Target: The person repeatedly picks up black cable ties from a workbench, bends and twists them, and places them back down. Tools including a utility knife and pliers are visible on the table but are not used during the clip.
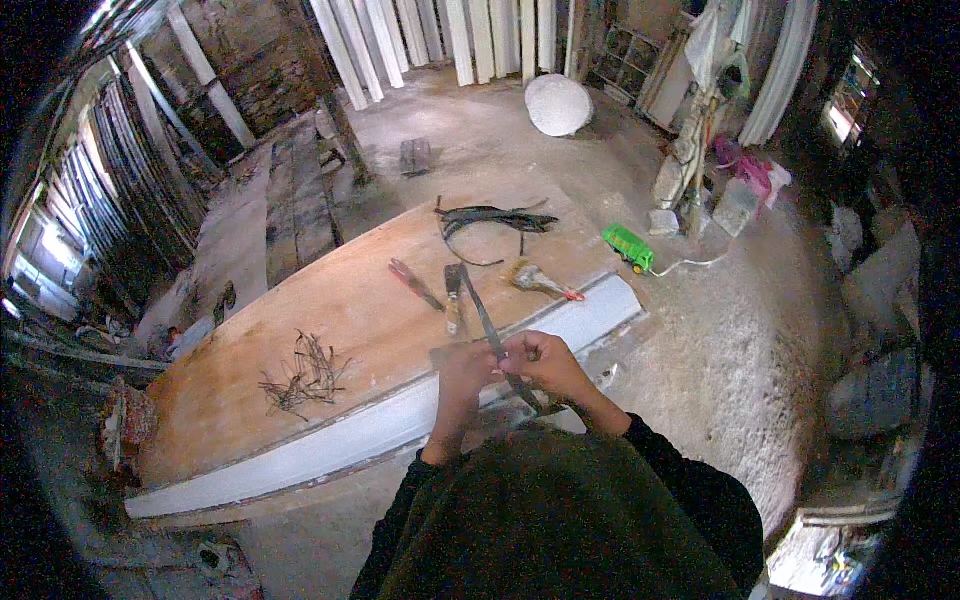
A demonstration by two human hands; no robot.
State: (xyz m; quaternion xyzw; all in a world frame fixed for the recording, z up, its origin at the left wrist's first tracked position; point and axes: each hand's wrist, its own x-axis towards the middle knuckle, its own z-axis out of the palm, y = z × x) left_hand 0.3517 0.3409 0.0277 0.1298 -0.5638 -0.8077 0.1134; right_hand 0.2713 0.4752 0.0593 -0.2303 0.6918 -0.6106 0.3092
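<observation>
Between the fingertips of both hands is a long, thin, dark flat strip, running slantwise over the near edge of a wooden board. My left hand pinches it from the left. My right hand closes on it from the right, thumb and forefinger together. Just beyond my hands lie a dark-headed hand tool with a worn handle, a red-handled tool and a paintbrush with a red-tipped handle. Farther back is a loose bundle of similar dark strips.
A tangled heap of thin dark wires lies on the board's left part. A long white length runs along its near edge. Right of the board sit a green toy truck and rough floor; a round white object stands behind.
</observation>
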